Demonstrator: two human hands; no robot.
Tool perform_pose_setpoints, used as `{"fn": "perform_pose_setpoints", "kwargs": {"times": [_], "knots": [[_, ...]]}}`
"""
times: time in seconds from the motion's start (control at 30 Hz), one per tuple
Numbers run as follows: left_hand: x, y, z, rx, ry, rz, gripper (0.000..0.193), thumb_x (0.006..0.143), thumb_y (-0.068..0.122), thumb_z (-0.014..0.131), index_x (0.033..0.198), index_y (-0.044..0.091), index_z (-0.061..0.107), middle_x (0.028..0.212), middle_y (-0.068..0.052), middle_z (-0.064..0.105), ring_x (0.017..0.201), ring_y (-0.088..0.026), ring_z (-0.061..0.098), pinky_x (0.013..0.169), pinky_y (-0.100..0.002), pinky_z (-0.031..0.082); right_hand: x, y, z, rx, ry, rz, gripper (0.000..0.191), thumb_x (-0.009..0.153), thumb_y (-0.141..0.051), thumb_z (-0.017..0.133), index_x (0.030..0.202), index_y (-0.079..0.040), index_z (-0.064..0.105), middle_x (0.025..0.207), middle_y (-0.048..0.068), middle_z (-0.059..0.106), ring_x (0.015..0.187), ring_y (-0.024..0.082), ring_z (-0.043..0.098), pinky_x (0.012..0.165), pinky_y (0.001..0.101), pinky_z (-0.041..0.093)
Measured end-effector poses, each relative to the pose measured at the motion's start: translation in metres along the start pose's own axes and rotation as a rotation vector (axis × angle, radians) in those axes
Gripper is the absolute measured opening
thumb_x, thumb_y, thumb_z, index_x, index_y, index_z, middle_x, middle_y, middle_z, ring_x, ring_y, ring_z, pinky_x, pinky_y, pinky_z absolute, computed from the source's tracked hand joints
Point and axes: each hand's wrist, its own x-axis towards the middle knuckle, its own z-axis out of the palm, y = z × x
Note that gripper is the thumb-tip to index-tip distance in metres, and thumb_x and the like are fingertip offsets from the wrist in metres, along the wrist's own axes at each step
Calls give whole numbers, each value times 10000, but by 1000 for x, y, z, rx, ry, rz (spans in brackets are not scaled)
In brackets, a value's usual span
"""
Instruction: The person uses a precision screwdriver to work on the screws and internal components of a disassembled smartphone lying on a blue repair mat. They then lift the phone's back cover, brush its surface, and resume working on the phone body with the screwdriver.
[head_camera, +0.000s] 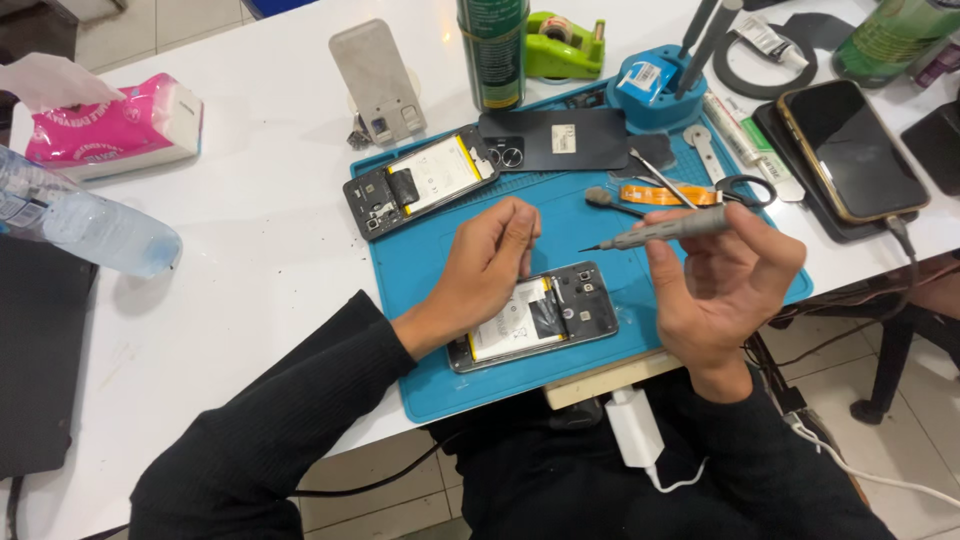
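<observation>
Right hand (725, 285): grip clamped on a slim grey screwdriver (665, 230), held level above the blue mat (420, 260), tip pointing left toward the left hand (490, 262). Left hand: fingertips pinched together, whether on anything cannot be told, hovering just above the opened phone (535, 318) lying below both hands near the mat's front edge. A second opened phone (420, 180) lies farther back on the mat, which sits on the white bench (260, 230).

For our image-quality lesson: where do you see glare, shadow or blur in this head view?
Head view: evenly lit and sharp; soft shadow under the left hand on the blue mat; mild sheen on the dark phone screen; right hand and screwdriver unblurred.
</observation>
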Motion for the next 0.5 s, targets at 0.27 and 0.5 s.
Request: {"fn": "perform_pose_setpoints", "kwargs": {"times": [0.27,0.5], "knots": [[-3,-5,1,-58,-127,-40,299,1049,298,608,993,9,662,837,22,618,710,-23,528,616,-211,468,9,-8,0,-36,-23,-23,568,1084,96,646,1446,-147,281,1140,258,653,1033,302,723,954,410,657],[5,-10,-4,-141,-132,-138,328,1081,313,540,982,26,663,834,24,607,688,-26,512,619,-198,459,13,-14,2,-18,-21,-90,552,1066,80,616,1378,-190,250,1154,280,647,1032,334,731,952,432,653]]}}
